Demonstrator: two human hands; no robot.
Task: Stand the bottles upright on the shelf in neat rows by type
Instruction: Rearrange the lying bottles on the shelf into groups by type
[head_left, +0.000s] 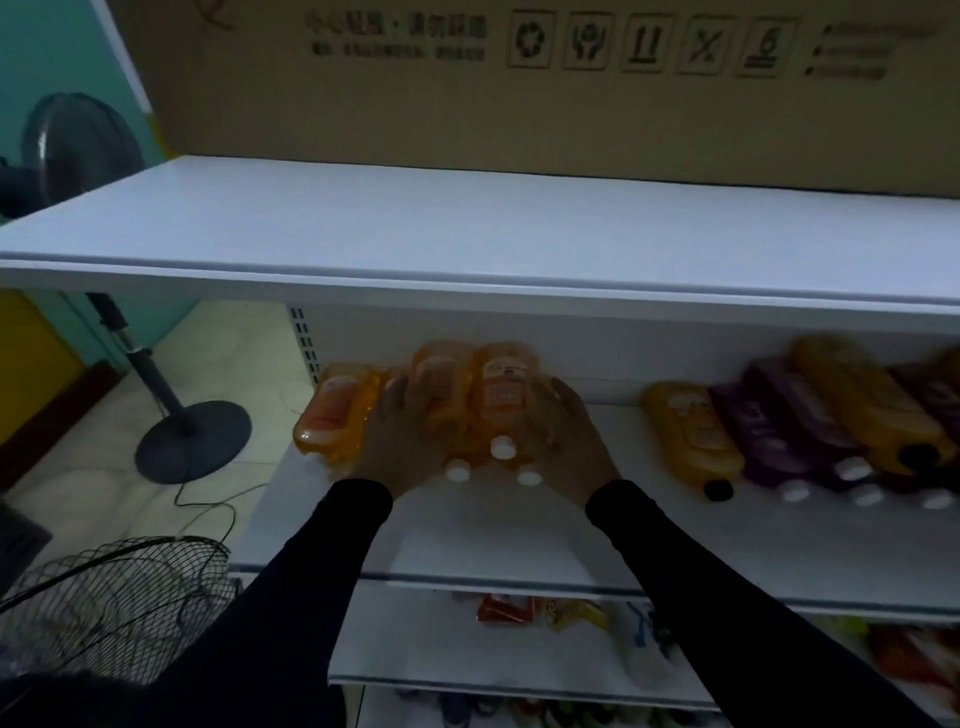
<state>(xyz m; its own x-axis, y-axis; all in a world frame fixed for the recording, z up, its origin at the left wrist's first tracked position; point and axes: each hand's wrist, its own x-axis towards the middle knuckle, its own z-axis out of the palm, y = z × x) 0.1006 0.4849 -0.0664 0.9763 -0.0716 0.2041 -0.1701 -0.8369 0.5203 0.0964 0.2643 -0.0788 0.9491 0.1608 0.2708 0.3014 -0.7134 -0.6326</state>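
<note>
Several clear orange bottles with white caps (501, 402) lie bunched on the white shelf (493, 545), caps toward me. My left hand (400, 441) holds the left side of the bunch, and my right hand (576, 441) holds its right side, fingers curled around the bottles. One more orange bottle (332, 410) lies to the left of my left hand at the shelf's end. To the right lie an opaque yellow bottle with a black cap (691, 436), dark purple bottles with white caps (789, 436), and another yellow bottle (872, 410) on top of them.
The shelf above (467, 228) overhangs the bottles, with a large cardboard box (519, 88) behind it. Lower shelves hold colourful packets (540, 610). A standing fan's base (192, 441) and a wire fan grille (119, 597) are on the floor to the left.
</note>
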